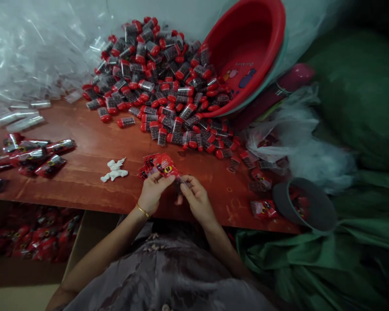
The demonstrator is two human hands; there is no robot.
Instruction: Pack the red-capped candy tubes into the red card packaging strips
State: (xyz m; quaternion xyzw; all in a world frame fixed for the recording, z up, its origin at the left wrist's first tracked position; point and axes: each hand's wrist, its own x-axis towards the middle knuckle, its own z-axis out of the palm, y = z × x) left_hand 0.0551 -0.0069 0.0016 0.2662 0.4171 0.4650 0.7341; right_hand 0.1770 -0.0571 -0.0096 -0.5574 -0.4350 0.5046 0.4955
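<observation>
My left hand (pixel 154 190), with a gold bangle on the wrist, pinches a small red printed label card (pixel 166 165) above a little stack of the same cards (pixel 147 166) on the table. My right hand (pixel 196 199) is closed beside it, its fingertips pinched on a small clear object I cannot make out. Both hands hover over the near edge of the reddish wooden table (pixel 90 147). A big heap of small clear bottles with red caps (pixel 162 82) lies further back, spilling from a tipped red basin (pixel 246 52).
Clear plastic sleeves (pixel 29 56) pile up at the back left. Filled, wrapped packs (pixel 35 153) lie at the left edge. A crumpled white scrap (pixel 114 170) sits near the cards. A grey cup (pixel 306 207) and plastic bags (pixel 298 147) stand right. A box of packs (pixel 35 237) is below.
</observation>
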